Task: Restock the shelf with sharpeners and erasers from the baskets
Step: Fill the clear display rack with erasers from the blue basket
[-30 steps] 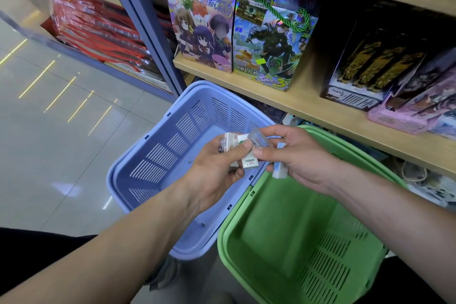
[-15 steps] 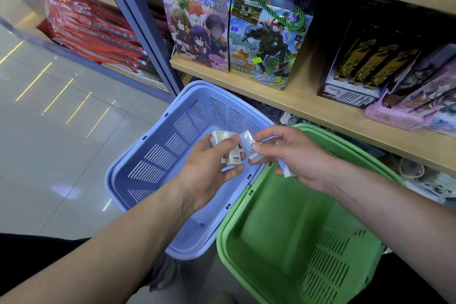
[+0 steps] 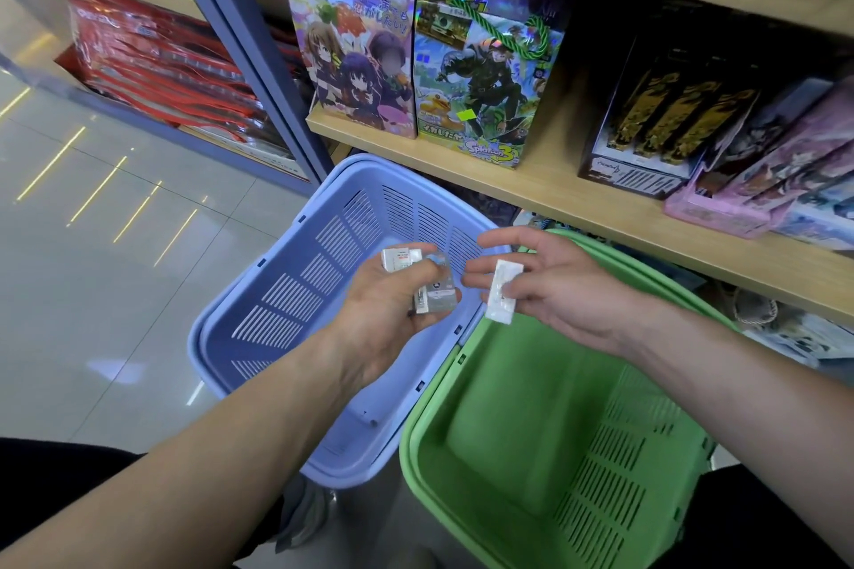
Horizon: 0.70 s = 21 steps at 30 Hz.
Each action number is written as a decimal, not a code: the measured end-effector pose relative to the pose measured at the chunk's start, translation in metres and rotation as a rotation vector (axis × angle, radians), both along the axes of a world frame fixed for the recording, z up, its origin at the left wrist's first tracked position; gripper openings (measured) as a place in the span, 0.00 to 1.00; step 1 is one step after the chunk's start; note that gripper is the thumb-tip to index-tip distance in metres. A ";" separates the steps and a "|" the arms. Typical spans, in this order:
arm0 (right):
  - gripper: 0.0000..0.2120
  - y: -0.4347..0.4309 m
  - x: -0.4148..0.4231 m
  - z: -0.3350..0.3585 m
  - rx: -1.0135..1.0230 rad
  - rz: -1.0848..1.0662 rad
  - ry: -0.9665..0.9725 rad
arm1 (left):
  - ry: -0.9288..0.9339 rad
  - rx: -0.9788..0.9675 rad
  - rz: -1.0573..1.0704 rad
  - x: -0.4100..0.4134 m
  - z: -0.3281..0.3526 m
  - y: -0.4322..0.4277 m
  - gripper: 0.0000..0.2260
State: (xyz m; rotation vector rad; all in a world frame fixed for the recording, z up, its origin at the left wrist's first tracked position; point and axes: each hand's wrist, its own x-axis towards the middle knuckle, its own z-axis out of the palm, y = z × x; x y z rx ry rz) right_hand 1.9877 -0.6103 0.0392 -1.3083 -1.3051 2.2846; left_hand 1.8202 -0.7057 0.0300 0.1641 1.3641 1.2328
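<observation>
Left hand (image 3: 383,305) over blue basket (image 3: 286,291), fingers curled round small packets (image 3: 418,277), one clear, rest white boxed. Right hand (image 3: 564,286) just beside, apart from left, pinching white wrapped packet (image 3: 501,291) above seam with green basket (image 3: 531,430); other fingers loosely extended. Wooden shelf (image 3: 554,194) behind, above baskets.

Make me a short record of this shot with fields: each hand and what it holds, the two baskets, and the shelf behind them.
left hand: grips small white boxes and a clear pack, over the blue basket
right hand: holds a white packet, first fingers straight
blue basket: left of the green one
green basket: right, side by side with the blue
wooden shelf: behind the baskets, two printed gift bags standing on it
</observation>
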 end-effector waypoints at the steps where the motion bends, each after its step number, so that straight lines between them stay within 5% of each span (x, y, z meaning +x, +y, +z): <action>1: 0.25 0.000 0.003 0.000 0.018 0.011 0.010 | 0.002 0.007 -0.023 0.003 0.001 0.001 0.10; 12: 0.09 0.003 0.049 0.022 0.079 -0.131 -0.020 | -0.087 0.097 -0.175 0.038 0.022 0.022 0.12; 21: 0.15 0.000 0.094 0.051 0.141 -0.359 0.087 | -0.011 0.165 -0.226 0.084 0.056 0.045 0.12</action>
